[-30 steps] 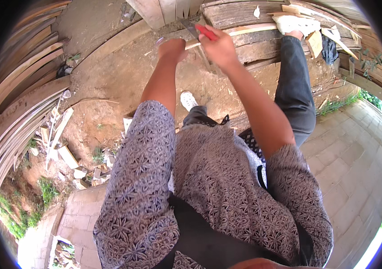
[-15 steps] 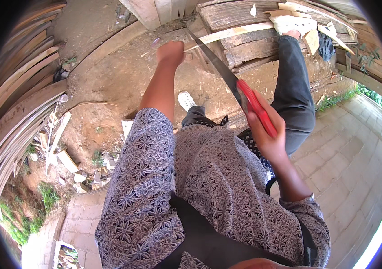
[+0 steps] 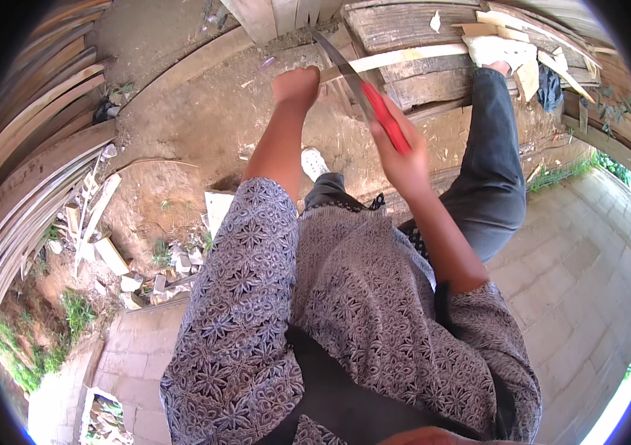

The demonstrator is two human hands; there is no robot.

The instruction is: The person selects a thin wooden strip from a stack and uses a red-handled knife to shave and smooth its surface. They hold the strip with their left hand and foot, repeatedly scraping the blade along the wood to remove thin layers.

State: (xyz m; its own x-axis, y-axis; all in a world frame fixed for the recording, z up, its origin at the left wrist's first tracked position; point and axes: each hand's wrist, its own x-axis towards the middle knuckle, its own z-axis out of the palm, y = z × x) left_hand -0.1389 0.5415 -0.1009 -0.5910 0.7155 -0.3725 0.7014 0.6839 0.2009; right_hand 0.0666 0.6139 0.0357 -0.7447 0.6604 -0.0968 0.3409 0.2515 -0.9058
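Observation:
My right hand [image 3: 402, 156] is closed around the red handle of a handsaw [image 3: 384, 116]. The saw's long, tapering blade points forward and to the left. It crosses a narrow, pale wooden strip [image 3: 419, 55] just right of my left hand [image 3: 297, 87], which is closed on the strip's left end. The strip extends right over weathered boards [image 3: 412, 30]. Its far end runs to my right foot in a white shoe [image 3: 499, 50], which rests on those boards. Whether the teeth have cut into the wood is too small to tell.
Stacked timber [image 3: 48, 141] lines the left side. Offcuts and rubble [image 3: 134, 278] lie on the dirt below it. More wood scraps and a dark plastic bag [image 3: 550, 87] are beside my right foot. Paving [image 3: 575, 245] spans the lower right; my other white shoe [image 3: 314, 163] stands on dirt.
My right hand has pushed the saw forward and to the left, so its handle is now closer to the strip. My left hand keeps its grip on the strip; the whole view has shifted slightly.

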